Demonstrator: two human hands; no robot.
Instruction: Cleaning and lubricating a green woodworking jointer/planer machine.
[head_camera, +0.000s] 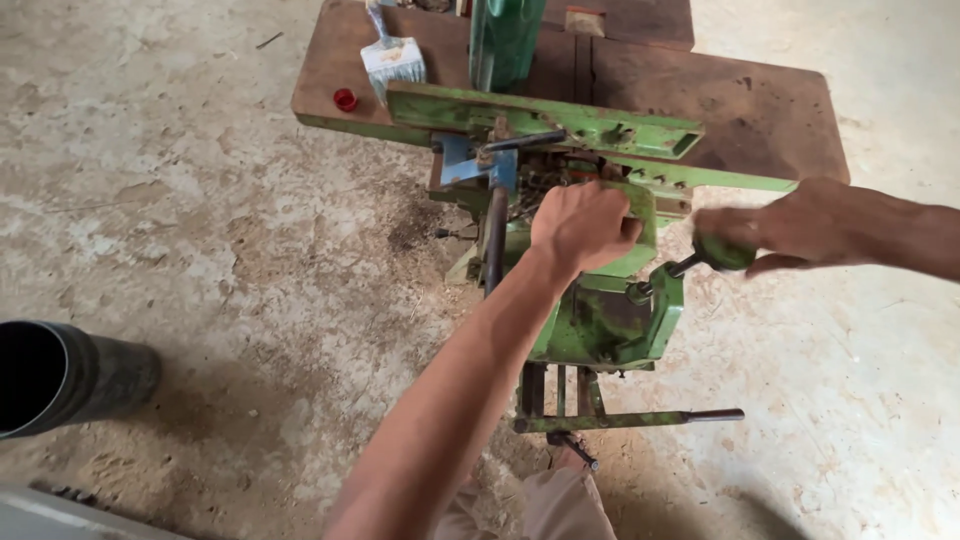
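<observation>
While the green machine (600, 310) stands on the dusty concrete floor (200, 220) just below the camera, both of the person's hands are on it. Its right hand (790, 225) is closed around the round green knob (722, 252) of a short dark lever that sticks out from the machine's right side, fingers wrapped over the top. Its left hand (582, 226) is curled into a fist on the upper green block of the machine, just left of that lever; whether it grips a handle underneath cannot be told, since the knuckles hide it. Beside the left hand a dark steel rod (495, 235) runs upright toward a blue bracket (455, 160). Behind these parts lies the machine's long green rail (540, 118), and beyond it a worn brown table (740, 105) that carries a white-bristled paintbrush (393, 58), a small red cap (345, 99) near the brush, and a green bottle-like container (505, 40). Low down, a green foot bar (625, 420) reaches out to the right over the floor. Far left, well apart from the machine, lies a black rubber boot (70, 375).
</observation>
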